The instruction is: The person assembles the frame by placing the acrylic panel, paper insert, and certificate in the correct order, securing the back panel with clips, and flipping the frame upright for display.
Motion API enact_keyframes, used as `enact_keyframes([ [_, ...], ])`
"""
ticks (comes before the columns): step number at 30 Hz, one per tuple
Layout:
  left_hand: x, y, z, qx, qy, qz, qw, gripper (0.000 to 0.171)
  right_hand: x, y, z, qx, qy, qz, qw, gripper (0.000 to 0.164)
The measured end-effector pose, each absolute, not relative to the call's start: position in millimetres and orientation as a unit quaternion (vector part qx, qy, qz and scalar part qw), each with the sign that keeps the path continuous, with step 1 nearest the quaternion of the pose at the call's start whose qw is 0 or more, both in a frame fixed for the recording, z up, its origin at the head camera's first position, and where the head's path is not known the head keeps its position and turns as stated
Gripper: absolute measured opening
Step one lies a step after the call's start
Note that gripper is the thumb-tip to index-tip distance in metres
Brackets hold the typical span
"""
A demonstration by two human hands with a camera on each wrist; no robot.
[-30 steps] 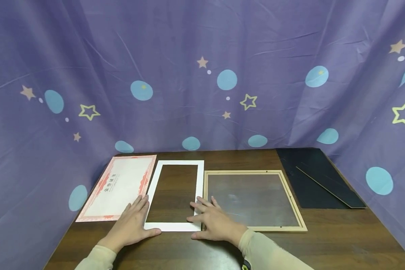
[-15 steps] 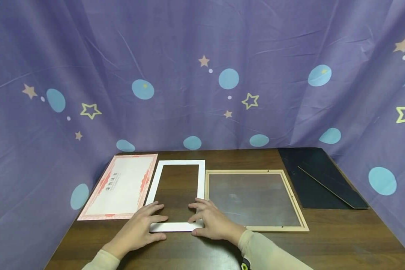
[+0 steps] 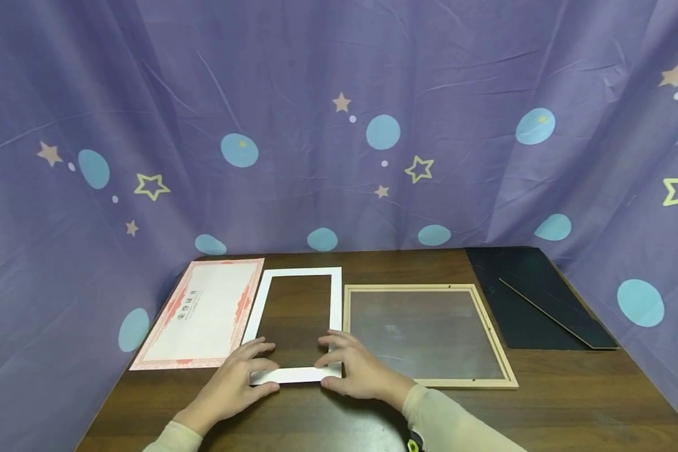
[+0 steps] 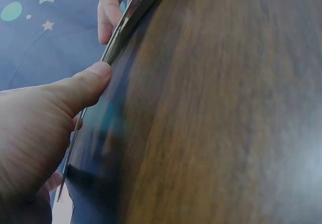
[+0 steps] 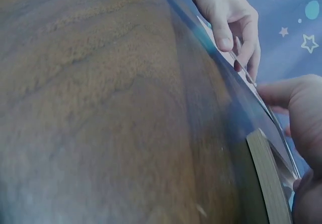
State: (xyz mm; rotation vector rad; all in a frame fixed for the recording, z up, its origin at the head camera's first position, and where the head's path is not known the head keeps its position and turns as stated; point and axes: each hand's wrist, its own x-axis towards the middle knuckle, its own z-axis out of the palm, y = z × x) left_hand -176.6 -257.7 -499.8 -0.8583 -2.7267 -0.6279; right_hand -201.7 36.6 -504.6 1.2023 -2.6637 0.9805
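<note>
A white rectangular picture mat with a large cut-out lies at the middle of the table, its near edge raised slightly. At the near left corner, my left hand pinches it between thumb and fingers. My right hand pinches the near right corner the same way. In the left wrist view, the left thumb presses against the mat's thin edge, seen side-on with a gap above the wood. Beside the right hand lies a pale wooden picture frame around a clear sheet.
A certificate with a red patterned border lies left of the mat. On the far right is a black backing board with a hinged-looking flap. A purple curtain hangs behind the brown table.
My left hand has moved right and inward onto the mat's near left corner. Both hands have closed on the near corners, and the near edge has risen a little off the table.
</note>
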Motion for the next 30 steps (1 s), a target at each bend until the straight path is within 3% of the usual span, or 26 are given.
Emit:
enact_keyframes([
  [11, -176.7, -241.9, -494.4, -0.287, -0.908, -0.273, 0.138, 0.025, -207.0, 59.1, -504.1, 0.337, -0.835, 0.429, 0.073, 0.036],
  [17, -174.0, -220.7, -489.1, -0.274, -0.905, -0.286, 0.153, 0.024, -212.3, 74.1, -499.4, 0.284, -0.82, 0.494, 0.06, 0.036],
  [25, -171.3, -193.9, -485.1, -0.267, -0.902, -0.295, 0.166, 0.026, -216.2, 89.5, -495.7, 0.202, -0.725, 0.653, -0.09, 0.042],
  [30, -170.8, -179.6, -485.3, -0.279, -0.9, -0.293, 0.161, 0.026, -217.7, 97.2, -495.6, 0.191, -0.702, 0.677, -0.113, 0.043],
])
